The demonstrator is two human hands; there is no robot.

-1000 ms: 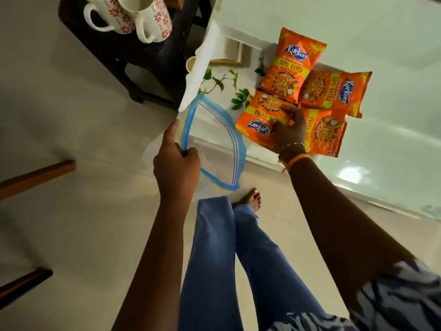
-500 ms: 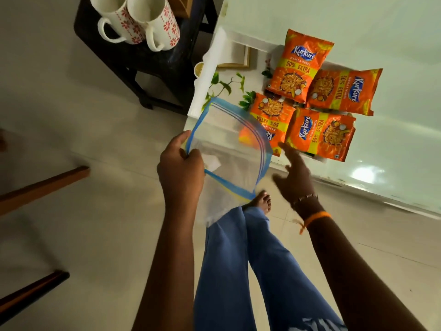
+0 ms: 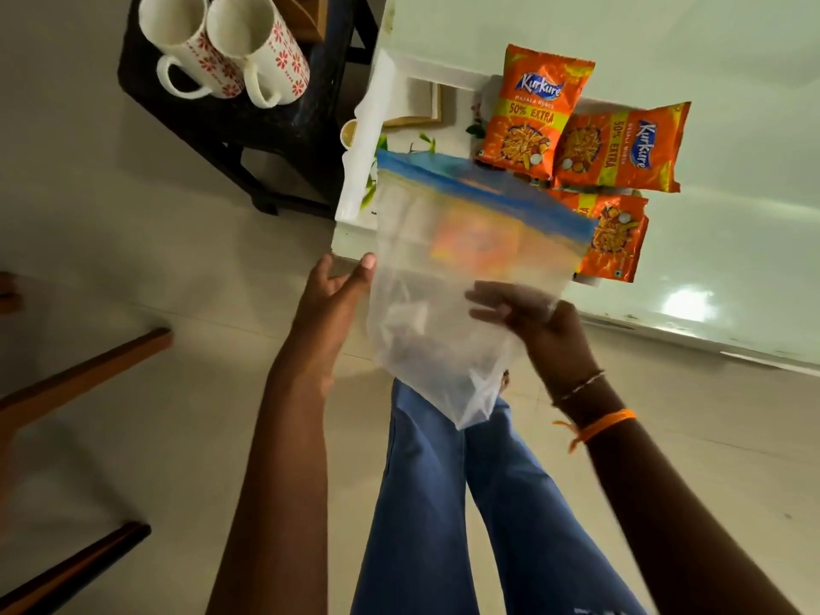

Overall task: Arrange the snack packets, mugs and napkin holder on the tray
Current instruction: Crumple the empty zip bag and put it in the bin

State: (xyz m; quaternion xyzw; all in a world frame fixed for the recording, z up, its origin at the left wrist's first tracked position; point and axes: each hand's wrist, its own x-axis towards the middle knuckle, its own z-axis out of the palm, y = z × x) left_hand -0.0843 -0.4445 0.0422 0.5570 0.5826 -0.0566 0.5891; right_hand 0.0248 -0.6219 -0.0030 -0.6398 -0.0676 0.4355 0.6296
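1. Where the pale green table [image 3: 732, 51] fills the upper right of the view, a white tray [image 3: 368, 126] with a leaf print is seen lying at the table's left edge.
2. Three orange snack packets are laid on the tray's right part: one upright packet [image 3: 534, 111], a second packet [image 3: 621, 148] turned sideways and touching it on the right, and a third packet [image 3: 614, 239] just below them.
3. A fourth orange shape is seen blurred through the zip bag [image 3: 448, 268]; whether it is in the bag or behind it cannot be told.
4. To the left of the tray, a dark stool [image 3: 248, 113] is seen on the light tiled floor [image 3: 111, 224], and two white mugs with red flowers, one mug [image 3: 186, 51] and a second mug [image 3: 262, 51], are stood side by side on it.
5. Wooden furniture legs [image 3: 84, 375] are seen well to the left of the tray, near the frame's edge.
6. The clear zip bag, with a blue strip along its top, is held up in front of the tray's near edge.
7. The left hand [image 3: 330, 304] is held loosely open, its fingertips at the bag's left edge.
8. The right hand [image 3: 532, 321] is closed on the bag's right side, fingers spread behind the plastic.
9. Blue trousers [image 3: 466, 503] are seen below the bag.
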